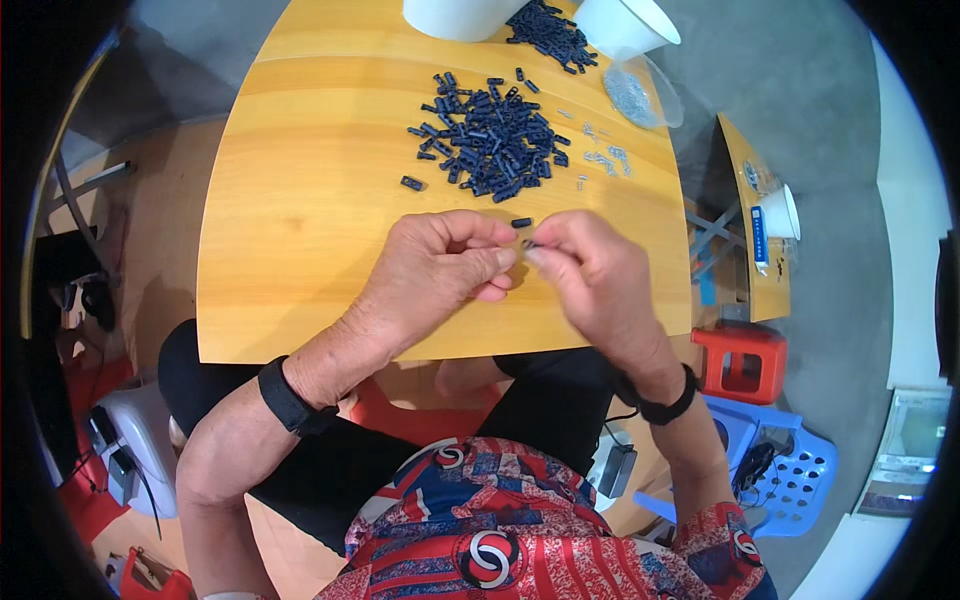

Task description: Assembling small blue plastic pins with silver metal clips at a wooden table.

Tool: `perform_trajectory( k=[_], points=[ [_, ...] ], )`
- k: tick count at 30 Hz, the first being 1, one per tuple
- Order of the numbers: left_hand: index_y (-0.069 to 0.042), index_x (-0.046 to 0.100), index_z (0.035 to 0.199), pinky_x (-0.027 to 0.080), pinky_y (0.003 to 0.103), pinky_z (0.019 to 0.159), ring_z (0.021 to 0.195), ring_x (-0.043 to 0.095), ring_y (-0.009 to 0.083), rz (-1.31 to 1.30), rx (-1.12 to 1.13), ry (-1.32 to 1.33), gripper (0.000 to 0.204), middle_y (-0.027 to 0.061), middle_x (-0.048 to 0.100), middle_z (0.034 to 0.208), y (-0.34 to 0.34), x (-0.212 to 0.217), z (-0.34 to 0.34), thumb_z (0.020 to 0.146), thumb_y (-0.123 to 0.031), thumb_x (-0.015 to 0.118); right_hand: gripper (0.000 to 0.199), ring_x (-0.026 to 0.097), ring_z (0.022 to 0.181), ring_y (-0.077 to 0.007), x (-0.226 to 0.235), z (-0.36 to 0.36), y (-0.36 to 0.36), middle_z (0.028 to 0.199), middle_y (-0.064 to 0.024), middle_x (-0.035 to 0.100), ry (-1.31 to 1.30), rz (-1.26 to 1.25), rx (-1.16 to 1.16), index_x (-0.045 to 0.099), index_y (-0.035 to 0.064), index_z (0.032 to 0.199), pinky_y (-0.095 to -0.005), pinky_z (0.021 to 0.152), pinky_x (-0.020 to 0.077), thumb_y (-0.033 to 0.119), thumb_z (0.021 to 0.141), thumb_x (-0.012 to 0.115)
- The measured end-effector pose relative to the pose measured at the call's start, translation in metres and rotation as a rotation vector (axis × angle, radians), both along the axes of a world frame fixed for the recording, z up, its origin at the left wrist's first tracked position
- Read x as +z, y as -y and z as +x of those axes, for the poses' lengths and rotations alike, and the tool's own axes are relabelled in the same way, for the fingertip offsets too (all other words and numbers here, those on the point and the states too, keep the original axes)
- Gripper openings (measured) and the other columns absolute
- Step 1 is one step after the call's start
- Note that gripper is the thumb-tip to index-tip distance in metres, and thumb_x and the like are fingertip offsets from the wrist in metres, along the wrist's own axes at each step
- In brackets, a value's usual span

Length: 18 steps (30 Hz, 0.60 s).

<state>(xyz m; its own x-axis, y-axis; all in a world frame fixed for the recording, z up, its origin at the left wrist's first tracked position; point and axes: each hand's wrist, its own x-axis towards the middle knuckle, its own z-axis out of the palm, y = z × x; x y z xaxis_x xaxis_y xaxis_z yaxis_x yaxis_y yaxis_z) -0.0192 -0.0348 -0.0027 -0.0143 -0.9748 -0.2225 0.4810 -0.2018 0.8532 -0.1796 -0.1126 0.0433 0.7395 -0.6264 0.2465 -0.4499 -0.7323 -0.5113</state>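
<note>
Both hands meet over the near half of the wooden table [290,230]. My left hand [430,262] is closed, thumb and forefinger pinched together; whatever lies between them is hidden. Close beside it, my right hand [600,275] pinches a small dark piece [528,243], mostly covered by the fingertips. A short black plastic part [521,222] lies just beyond my fingertips. Farther back spreads a heap of black plastic parts [495,140], with one loose black part [412,183] to its left. Small silvery metal pieces [610,160] are scattered right of the heap.
At the far edge stand a white tub [460,15] and a white bucket [630,25], with more black parts [552,38] between them. A clear container of tiny metal pieces [632,97] sits at the right edge. A red stool [740,362] and blue plastic chair [800,470] are right.
</note>
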Motion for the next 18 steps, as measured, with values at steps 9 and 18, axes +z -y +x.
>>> perform_trajectory(
  k=[9, 18],
  points=[
    [0.004, 0.064, 0.092, 0.052, 0.020, 0.064, 0.068, 0.062, 0.0080, 0.002, -0.058, 0.071, 0.012, 0.0068, 0.065, 0.077, -0.001, 0.000, 0.001, 0.084, -0.005, 0.062, 0.011, 0.060, 0.068, -0.0250, -0.002, -0.006, -0.015, 0.081, -0.0090, 0.058, 0.006, -0.099, 0.167, 0.058, 0.0041, 0.088, -0.0333, 0.059, 0.0493, 0.006, 0.078, 0.061],
    [0.002, 0.066, 0.095, 0.053, 0.021, 0.064, 0.067, 0.063, 0.0089, 0.063, -0.104, 0.111, 0.012, 0.0067, 0.066, 0.078, -0.002, 0.002, 0.002, 0.086, -0.004, 0.060, 0.013, 0.061, 0.060, -0.0211, -0.013, -0.043, 0.075, 0.068, -0.0116, 0.062, 0.031, 0.083, -0.282, 0.061, 0.0010, 0.086, -0.0282, 0.058, 0.0467, 0.012, 0.079, 0.063]
  ],
)
